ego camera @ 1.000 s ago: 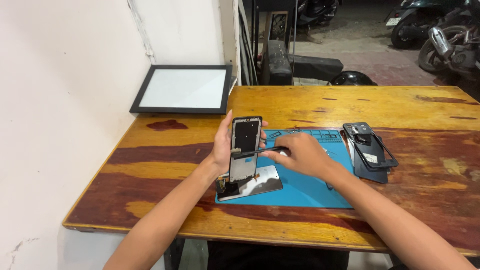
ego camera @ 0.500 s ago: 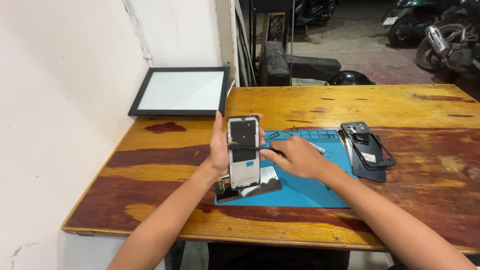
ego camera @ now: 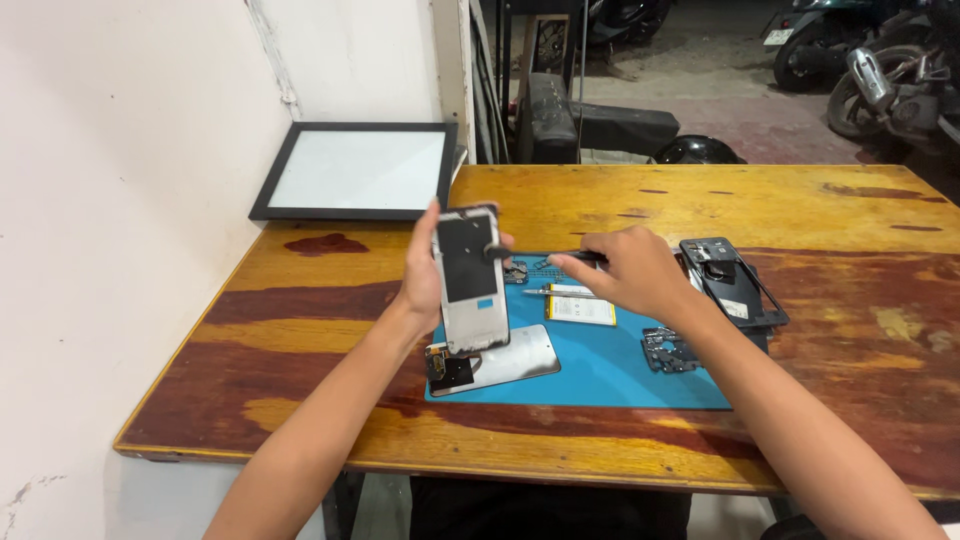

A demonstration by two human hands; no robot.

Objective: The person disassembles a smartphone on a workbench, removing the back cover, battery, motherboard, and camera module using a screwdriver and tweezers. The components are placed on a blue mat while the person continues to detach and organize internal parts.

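My left hand [ego camera: 425, 285] holds an opened phone body [ego camera: 470, 280] upright above the blue work mat [ego camera: 610, 375], its inner side facing me. My right hand [ego camera: 635, 275] grips a thin black screwdriver [ego camera: 545, 255] whose tip touches the upper edge of the phone body. Below the phone, a silver back panel [ego camera: 500, 362] with a dark camera piece lies flat on the mat. A flat phone battery [ego camera: 582, 305] and a small tool lie just under my right hand.
A dark phone frame [ego camera: 732, 282] rests at the mat's right edge, a small black bracket part [ego camera: 668, 350] near it. A black-framed white panel [ego camera: 355, 172] leans at the table's back left. The wooden table [ego camera: 860, 300] meets a white wall on the left; motorbikes stand beyond.
My left hand has kept the phone body upright and shifted it slightly. My right hand has moved from over the mat toward the phone, bringing the screwdriver tip to its top edge.
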